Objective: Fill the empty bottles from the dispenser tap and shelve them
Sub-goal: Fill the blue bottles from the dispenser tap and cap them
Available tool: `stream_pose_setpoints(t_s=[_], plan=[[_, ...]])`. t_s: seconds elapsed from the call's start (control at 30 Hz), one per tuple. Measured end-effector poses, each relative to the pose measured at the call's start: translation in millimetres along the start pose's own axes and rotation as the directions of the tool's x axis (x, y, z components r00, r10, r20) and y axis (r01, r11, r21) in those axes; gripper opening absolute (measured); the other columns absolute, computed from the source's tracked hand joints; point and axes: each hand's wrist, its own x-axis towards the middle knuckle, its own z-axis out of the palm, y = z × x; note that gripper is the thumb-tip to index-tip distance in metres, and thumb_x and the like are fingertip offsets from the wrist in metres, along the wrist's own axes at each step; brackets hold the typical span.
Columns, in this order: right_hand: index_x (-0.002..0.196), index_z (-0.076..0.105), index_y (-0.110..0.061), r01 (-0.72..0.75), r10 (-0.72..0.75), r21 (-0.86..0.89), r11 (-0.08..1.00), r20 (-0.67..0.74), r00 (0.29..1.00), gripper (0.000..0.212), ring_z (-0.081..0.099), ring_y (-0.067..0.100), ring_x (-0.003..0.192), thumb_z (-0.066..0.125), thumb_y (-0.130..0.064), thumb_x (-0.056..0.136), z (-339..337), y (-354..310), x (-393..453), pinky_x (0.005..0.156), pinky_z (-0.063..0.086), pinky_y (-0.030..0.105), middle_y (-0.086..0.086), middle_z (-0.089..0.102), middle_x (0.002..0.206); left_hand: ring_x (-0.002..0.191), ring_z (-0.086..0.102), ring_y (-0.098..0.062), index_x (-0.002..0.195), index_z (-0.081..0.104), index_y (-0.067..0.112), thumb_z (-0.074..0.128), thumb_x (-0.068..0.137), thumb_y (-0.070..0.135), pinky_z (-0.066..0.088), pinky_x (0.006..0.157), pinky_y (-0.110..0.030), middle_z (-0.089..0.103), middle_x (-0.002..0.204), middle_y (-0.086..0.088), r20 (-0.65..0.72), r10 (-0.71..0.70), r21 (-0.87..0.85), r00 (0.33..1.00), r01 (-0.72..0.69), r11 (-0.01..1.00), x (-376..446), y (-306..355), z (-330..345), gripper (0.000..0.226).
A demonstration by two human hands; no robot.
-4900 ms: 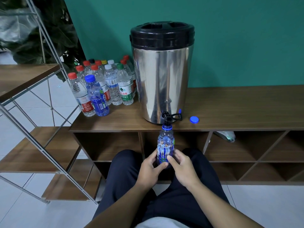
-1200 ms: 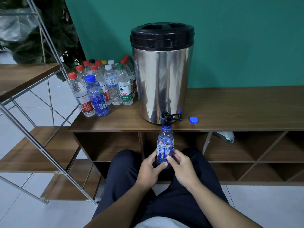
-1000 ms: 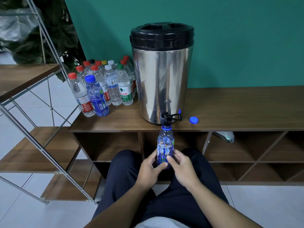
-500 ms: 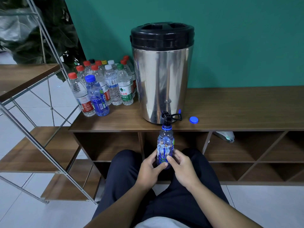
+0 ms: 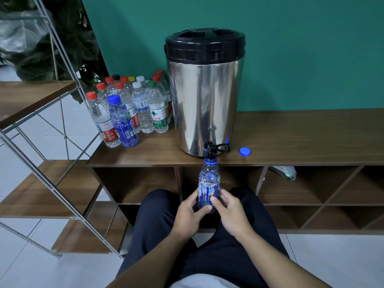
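A steel dispenser [image 5: 204, 94] with a black lid stands on the wooden cabinet top [image 5: 301, 136]. Its black tap [image 5: 211, 150] hangs over the front edge. Directly under the tap, upright and uncapped, is a small blue bottle [image 5: 208, 185] with a picture label. My left hand [image 5: 190, 216] grips its lower left side and my right hand [image 5: 230, 213] grips its lower right side. The bottle's blue cap [image 5: 245, 151] lies on the cabinet top to the right of the tap.
Several capped bottles [image 5: 133, 109] cluster on the cabinet top left of the dispenser. Open cubbies [image 5: 311, 188] sit below; one holds a crumpled bottle [image 5: 284, 172]. A slanted metal-framed shelf [image 5: 41, 183] stands to the left. My knees are under the held bottle.
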Motion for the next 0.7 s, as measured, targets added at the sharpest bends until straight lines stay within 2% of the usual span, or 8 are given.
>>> stream_pose_setpoints(t_s=[0.2,0.37,0.53,0.7], plan=[[0.139,0.071,-0.022,0.0,0.0,0.0,1.0,-0.001,1.0,0.034,0.072,0.017,0.128,0.063,-0.006,0.11,-0.3,0.4,0.0,0.112,0.057,0.053,-0.004,0.078,0.134,0.136,0.071,-0.023,0.155,0.064,0.029,0.076,0.104,0.002,0.054,0.118,-0.059,0.076,0.144,0.001,0.009,0.003,-0.007,1.0,-0.002,1.0,1.2,-1.4,-0.4,0.059],[0.138,0.072,-0.022,-0.005,0.005,-0.001,1.0,-0.009,1.0,0.034,0.073,0.016,0.127,0.063,-0.005,0.11,0.2,-1.5,-0.9,0.111,0.058,0.052,-0.005,0.079,0.131,0.136,0.071,-0.022,0.155,0.064,0.028,0.075,0.104,0.001,0.056,0.117,-0.057,0.076,0.144,0.002,0.015,0.003,-0.02,1.0,-0.003,1.0,1.2,-1.3,-0.5,0.058],[0.142,0.07,-0.023,-0.009,0.009,0.017,1.0,0.006,1.0,0.035,0.072,0.02,0.129,0.063,-0.008,0.11,0.2,-0.4,-0.8,0.11,0.057,0.056,-0.002,0.077,0.135,0.133,0.072,-0.021,0.152,0.066,0.025,0.074,0.104,-0.002,0.059,0.114,-0.054,0.077,0.14,0.002,-0.002,0.006,-0.018,1.0,-0.006,1.0,0.8,-0.9,-0.1,0.055],[0.141,0.071,-0.023,-0.006,0.006,0.018,1.0,0.008,1.0,0.035,0.072,0.017,0.129,0.063,-0.008,0.11,-0.1,-0.7,-1.2,0.111,0.058,0.053,-0.004,0.078,0.134,0.132,0.073,-0.02,0.152,0.066,0.023,0.074,0.104,-0.002,0.061,0.112,-0.049,0.077,0.141,0.002,0.001,0.009,-0.032,1.0,-0.009,0.999,0.0,1.1,-0.1,0.055]])
